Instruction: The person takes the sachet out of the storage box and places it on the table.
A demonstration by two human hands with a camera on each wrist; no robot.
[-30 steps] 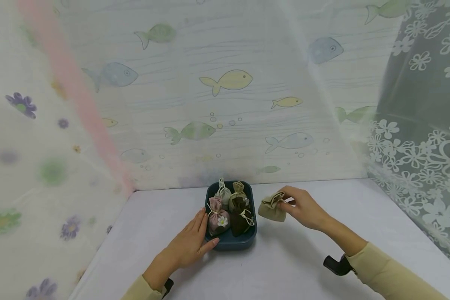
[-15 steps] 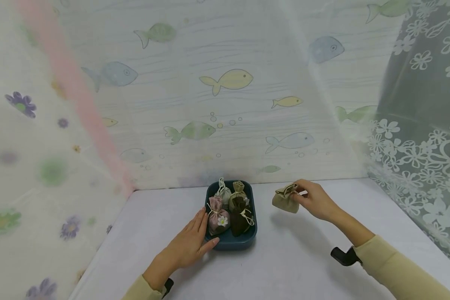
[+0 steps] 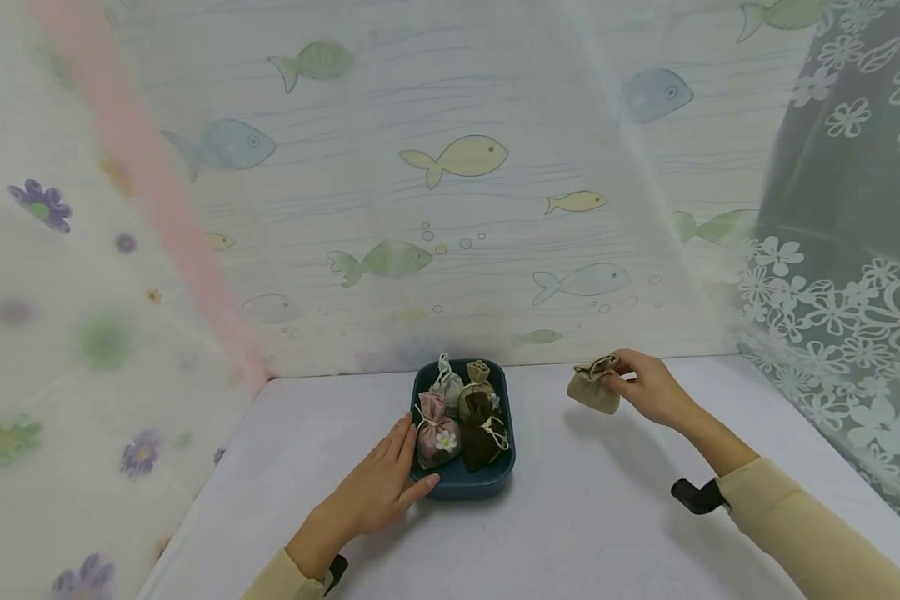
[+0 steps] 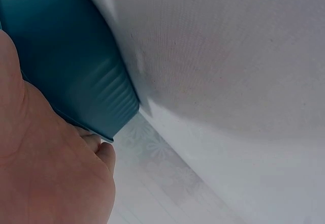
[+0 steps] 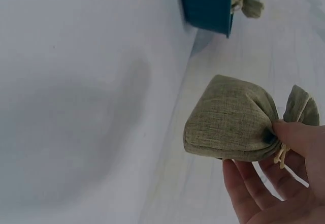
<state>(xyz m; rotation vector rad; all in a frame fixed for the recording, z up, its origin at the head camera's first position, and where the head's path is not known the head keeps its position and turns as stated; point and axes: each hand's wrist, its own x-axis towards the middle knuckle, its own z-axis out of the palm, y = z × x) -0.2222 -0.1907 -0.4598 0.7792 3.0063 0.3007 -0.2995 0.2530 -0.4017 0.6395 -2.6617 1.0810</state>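
Before you is the white table. Your right hand pinches the green pouch by its neck in the air, its body pointing left, toward the blue tray; your left hand, fingers straight, rests against the tray's left side.

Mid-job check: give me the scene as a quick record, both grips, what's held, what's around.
Left grip: straight fingers along left side of dark-blue rounded rectangular tub
Right grip: pinches gathered neck of olive-green cloth drawstring pouch
Held pouch: raised above white cloth surface, right of tub
Tub, far row: pale grey cloth pouch left, khaki cloth pouch right
Tub, near row: pink cloth pouch left, dark-brown cloth pouch right
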